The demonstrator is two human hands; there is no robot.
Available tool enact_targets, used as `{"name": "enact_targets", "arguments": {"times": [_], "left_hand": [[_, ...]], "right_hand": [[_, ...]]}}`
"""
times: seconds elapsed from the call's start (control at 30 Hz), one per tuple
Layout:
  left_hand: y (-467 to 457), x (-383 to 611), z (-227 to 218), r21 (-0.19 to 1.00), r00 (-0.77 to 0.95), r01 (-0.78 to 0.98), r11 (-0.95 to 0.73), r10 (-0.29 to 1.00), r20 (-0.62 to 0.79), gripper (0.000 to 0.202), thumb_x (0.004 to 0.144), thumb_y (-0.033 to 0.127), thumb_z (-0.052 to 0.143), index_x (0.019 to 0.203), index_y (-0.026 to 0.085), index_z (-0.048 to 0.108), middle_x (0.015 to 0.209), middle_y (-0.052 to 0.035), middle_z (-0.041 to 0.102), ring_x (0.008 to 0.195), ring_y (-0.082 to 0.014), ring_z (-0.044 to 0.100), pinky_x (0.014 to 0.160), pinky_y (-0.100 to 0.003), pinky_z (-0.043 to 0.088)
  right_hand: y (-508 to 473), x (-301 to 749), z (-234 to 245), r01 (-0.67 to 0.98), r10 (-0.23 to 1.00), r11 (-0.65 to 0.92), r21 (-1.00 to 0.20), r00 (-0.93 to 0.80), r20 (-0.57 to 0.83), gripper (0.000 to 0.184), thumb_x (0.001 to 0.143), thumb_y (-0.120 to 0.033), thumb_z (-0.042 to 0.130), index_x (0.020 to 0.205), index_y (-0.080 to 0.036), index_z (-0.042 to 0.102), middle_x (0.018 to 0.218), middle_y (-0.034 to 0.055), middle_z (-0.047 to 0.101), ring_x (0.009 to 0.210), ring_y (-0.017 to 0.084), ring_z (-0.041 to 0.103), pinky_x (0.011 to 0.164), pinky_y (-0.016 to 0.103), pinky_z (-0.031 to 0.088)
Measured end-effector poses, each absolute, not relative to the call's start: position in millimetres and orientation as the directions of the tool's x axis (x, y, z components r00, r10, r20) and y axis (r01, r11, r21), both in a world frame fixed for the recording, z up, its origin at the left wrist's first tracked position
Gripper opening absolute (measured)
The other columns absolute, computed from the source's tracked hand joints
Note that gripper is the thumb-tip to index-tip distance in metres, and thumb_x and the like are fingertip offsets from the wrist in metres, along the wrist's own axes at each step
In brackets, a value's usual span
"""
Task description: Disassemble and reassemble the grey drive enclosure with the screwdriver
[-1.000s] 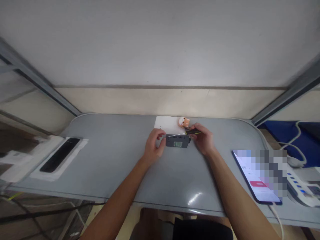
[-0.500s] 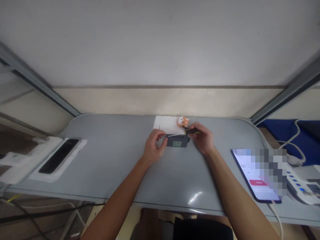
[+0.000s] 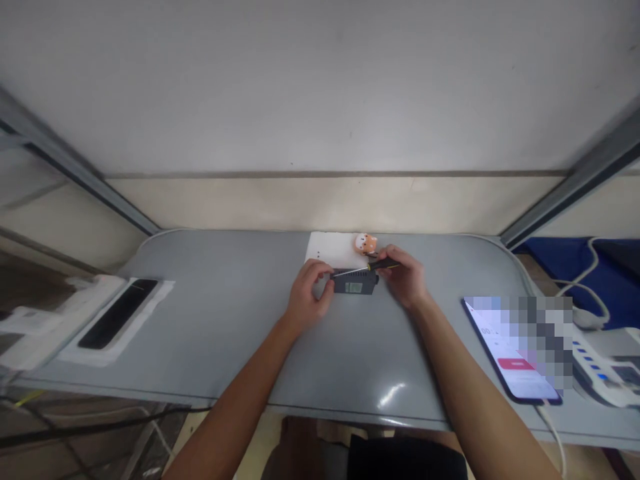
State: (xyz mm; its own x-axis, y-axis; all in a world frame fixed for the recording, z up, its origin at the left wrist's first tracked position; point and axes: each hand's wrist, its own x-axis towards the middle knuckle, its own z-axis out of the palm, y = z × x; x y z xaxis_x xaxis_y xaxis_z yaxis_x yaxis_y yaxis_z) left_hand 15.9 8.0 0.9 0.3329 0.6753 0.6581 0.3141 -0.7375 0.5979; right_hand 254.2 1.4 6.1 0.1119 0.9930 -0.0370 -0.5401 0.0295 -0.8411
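My left hand (image 3: 311,290) grips the left end of a small dark grey box (image 3: 340,287) between thumb and fingers. The box has a row of slots along its upper edge and a pale green label on the side facing me. In my right hand (image 3: 406,275) is a screwdriver (image 3: 383,265) with a black and yellow handle. Its thin metal shaft lies slantwise across the top of the box, the tip close to my left fingertips. Whether the tip sits in a screw is too small to tell. Behind the box lies a white sheet (image 3: 330,245) with small dark dots.
An orange and white animal figurine (image 3: 366,244) rests on the sheet's right side. On the grey table (image 3: 225,320), a lit phone (image 3: 520,373) with a cable lies right, beside a white power strip (image 3: 605,380). A black phone (image 3: 119,313) lies left. A wall (image 3: 320,203) closes the back.
Almost nothing differs. The screwdriver's handle has shifted very slightly left in my right hand; the box and my left hand stay in place.
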Motion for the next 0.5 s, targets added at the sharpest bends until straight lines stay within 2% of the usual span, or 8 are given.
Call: {"name": "enact_targets", "arguments": {"times": [0.5], "left_hand": [[6.7,18.1,-1.5,0.560,0.316,0.350,-0.751,0.657,0.684,0.014,0.091,0.012,0.062,0.100,0.022,0.063,0.098,-0.0053,0.062,0.085,-0.0176,0.061,0.078,-0.034,0.054]], "right_hand": [[3.1,257.2,1.0,-0.505,0.990,0.030,-0.862,0.136,-0.045,0.014,0.074,-0.033,0.076,0.069,-0.021,0.071,0.080,0.0018,0.055,0.077,0.015,0.051,0.053,0.024,0.036]]}}
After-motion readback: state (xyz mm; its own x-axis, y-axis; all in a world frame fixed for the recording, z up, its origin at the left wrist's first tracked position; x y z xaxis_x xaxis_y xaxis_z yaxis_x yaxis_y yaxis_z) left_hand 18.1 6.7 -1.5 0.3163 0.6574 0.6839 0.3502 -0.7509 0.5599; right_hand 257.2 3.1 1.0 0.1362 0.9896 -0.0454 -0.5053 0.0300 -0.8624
